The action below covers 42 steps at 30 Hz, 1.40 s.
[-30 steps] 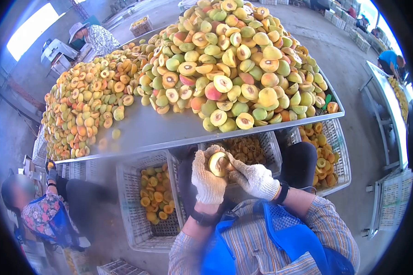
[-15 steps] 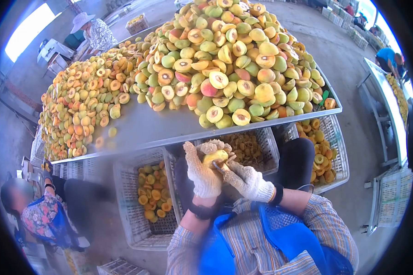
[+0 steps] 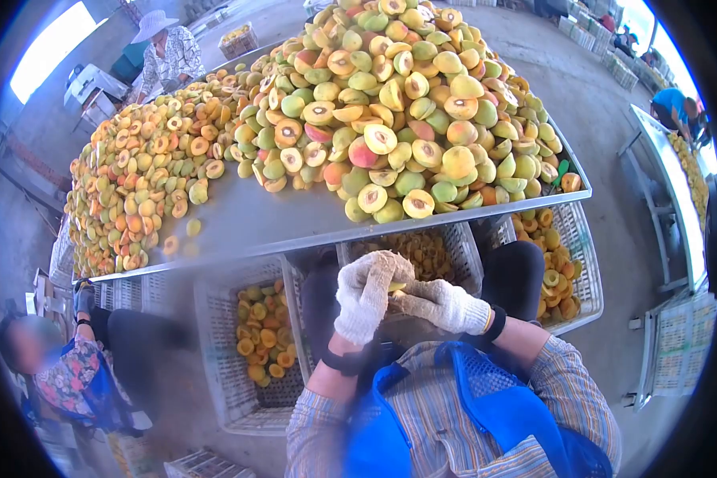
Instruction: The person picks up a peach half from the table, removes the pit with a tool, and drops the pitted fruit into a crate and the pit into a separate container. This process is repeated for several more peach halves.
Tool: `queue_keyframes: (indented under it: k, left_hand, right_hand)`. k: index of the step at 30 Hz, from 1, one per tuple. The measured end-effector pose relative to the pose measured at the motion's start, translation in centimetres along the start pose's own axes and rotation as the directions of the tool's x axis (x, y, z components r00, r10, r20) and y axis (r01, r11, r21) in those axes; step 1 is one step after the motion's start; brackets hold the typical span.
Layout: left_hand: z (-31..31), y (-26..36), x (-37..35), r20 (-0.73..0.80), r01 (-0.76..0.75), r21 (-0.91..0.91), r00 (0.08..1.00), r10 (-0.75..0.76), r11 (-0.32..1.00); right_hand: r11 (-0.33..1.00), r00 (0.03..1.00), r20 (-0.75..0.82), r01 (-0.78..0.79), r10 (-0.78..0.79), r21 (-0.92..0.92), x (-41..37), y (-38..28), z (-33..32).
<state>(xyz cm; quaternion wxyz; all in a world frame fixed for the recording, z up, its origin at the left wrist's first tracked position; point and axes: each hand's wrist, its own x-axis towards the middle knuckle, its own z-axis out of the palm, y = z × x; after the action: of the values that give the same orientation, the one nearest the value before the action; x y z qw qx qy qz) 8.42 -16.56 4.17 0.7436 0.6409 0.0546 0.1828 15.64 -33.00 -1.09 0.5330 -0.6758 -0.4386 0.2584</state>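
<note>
My left hand (image 3: 363, 296), in a white knitted glove with a tan coated front, is closed around a peach half (image 3: 397, 286). Only a small yellow-green bit of the fruit shows between the fingers. My right hand (image 3: 448, 307), gloved the same way, meets it from the right with its fingers closed and pointing at the fruit. The small metal tool that showed in this hand a moment earlier is now hidden by the gloves. Both hands are over a white crate (image 3: 472, 275) of peach scraps, just below the edge of the metal table (image 3: 295, 227).
Halved peaches (image 3: 422, 103) are heaped on the table. Crates of peach halves stand below, at left (image 3: 215, 358) and right (image 3: 593, 263). A green-handled tool (image 3: 562, 169) lies near the table's right corner. Co-workers sit at left (image 3: 80, 366), behind the heap (image 3: 171, 56) and far right (image 3: 673, 107).
My left fingers have folded over the peach half, which was in plain view before. The right hand has turned and shifted slightly right, and its metal tool has gone out of sight.
</note>
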Motion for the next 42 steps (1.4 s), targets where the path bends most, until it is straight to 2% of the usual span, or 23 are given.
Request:
queue_keyframes:
  k: [1,3,4,7,8,9,11,12,13,14,15,17,19,23,25,31,33,35,37,38,39,41,42]
  left_hand:
    - [-0.3,-0.2,0.0,0.001,-0.001,0.000,1.000,0.001,1.000]
    - [-0.9,-0.5,0.1,0.098,0.157,-0.263,0.986,-0.135,0.952]
    - [-0.6,-0.6,0.3,0.143,0.158,-0.520,0.985,-0.097,0.839]
    - [-0.1,0.2,0.8,-0.063,0.096,-0.656,0.981,-0.181,0.749]
    - [-1.1,0.2,1.1,-0.189,0.111,-0.651,0.934,-0.302,0.751]
    - [-3.2,-0.6,1.4,-0.253,0.079,-0.650,0.915,-0.314,0.756]
    - [-7.3,0.7,0.5,-0.524,0.130,-0.253,0.815,-0.249,0.959]
    - [-10.1,0.2,0.2,-0.607,0.226,-0.028,0.770,-0.196,0.974]
    - [-11.3,1.4,0.0,-0.605,0.403,0.336,0.785,-0.134,0.851]
    - [-12.3,1.1,-0.1,-0.520,0.372,0.786,0.829,0.204,0.493]
    - [-12.9,0.6,0.0,-0.260,0.313,0.948,0.863,0.433,-0.054]
    - [-10.9,0.1,2.3,-0.279,0.243,0.960,0.864,0.419,0.139]
    - [-8.0,-0.8,6.0,-0.178,0.136,0.977,0.942,0.283,0.163]
    - [-2.5,-2.4,13.7,-0.324,0.377,0.906,0.910,-0.261,0.191]
    - [-0.8,-4.1,14.3,-0.356,0.379,0.917,0.918,-0.177,0.122]
    - [-1.7,-5.1,13.8,-0.412,0.421,0.834,0.905,-0.106,0.357]
    - [-2.6,-5.4,13.2,-0.298,0.348,0.829,0.937,-0.181,0.437]
    - [-2.6,-5.4,12.1,-0.306,0.321,0.804,0.945,-0.115,0.501]
    - [-3.5,-7.5,11.2,-0.324,0.172,0.266,0.943,-0.080,0.948]
    - [-2.8,-5.8,10.2,-0.338,0.092,-0.011,0.937,-0.090,0.996]
    - [-2.8,-4.9,9.2,-0.342,0.088,-0.011,0.936,-0.086,0.996]
    - [-3.4,-3.9,7.2,-0.292,0.004,-0.621,0.927,-0.236,0.784]
    - [-3.7,-4.1,6.4,-0.311,0.002,-0.681,0.905,-0.291,0.733]
  right_hand:
    - [1.000,1.000,-0.001,0.001,-0.001,-0.001,-0.1,-1.5,-0.5]
    - [0.720,0.847,0.344,-0.528,0.406,0.449,-0.3,-5.8,-1.6]
    - [0.711,0.847,0.352,-0.527,0.398,0.465,-0.4,-5.8,-0.9]
    - [0.624,0.859,0.323,-0.511,0.397,0.591,0.3,-5.5,-0.2]
    - [0.816,0.922,0.253,-0.379,0.293,0.436,0.2,-4.7,-0.7]
    - [0.819,0.924,0.254,-0.373,0.286,0.436,0.5,-4.1,-1.4]
    - [0.788,0.769,0.182,-0.612,0.612,-0.066,1.5,-3.6,-3.5]
    - [0.779,0.862,0.087,-0.402,0.499,-0.482,0.5,1.4,-3.4]
    - [0.562,0.938,0.059,-0.154,0.342,-0.813,-0.4,6.3,-3.2]
    - [0.526,0.892,-0.007,-0.272,0.452,-0.806,-0.4,6.1,-3.4]
    - [0.527,0.894,-0.008,-0.272,0.449,-0.805,-0.5,5.9,-3.4]
    - [0.721,0.943,-0.045,-0.283,0.330,-0.633,-0.6,5.2,-3.2]
    - [0.665,0.889,-0.031,-0.363,0.456,-0.653,0.0,4.6,-2.7]
    - [0.673,0.937,-0.009,-0.257,0.349,-0.694,-1.4,5.9,-1.4]
    - [0.721,0.958,-0.009,-0.221,0.286,-0.656,-1.9,5.9,-1.2]
    - [0.690,0.942,0.018,-0.232,0.334,-0.685,-1.0,4.6,-1.5]
    - [0.698,0.941,0.020,-0.236,0.338,-0.676,-1.0,5.1,-1.6]
    - [0.767,0.987,0.014,-0.116,0.161,-0.631,-1.0,6.7,-1.6]
    - [0.795,0.967,-0.066,-0.242,0.248,-0.557,-0.2,2.7,-2.8]
    - [0.808,0.929,-0.132,-0.365,0.345,-0.461,0.3,0.1,-3.3]
    - [0.809,0.931,-0.128,-0.361,0.342,-0.465,0.5,-0.9,-3.5]
    - [0.856,0.933,-0.183,-0.358,0.310,-0.373,0.9,-2.8,-3.5]
    - [0.868,0.933,-0.194,-0.353,0.302,-0.350,1.2,-4.2,-3.4]
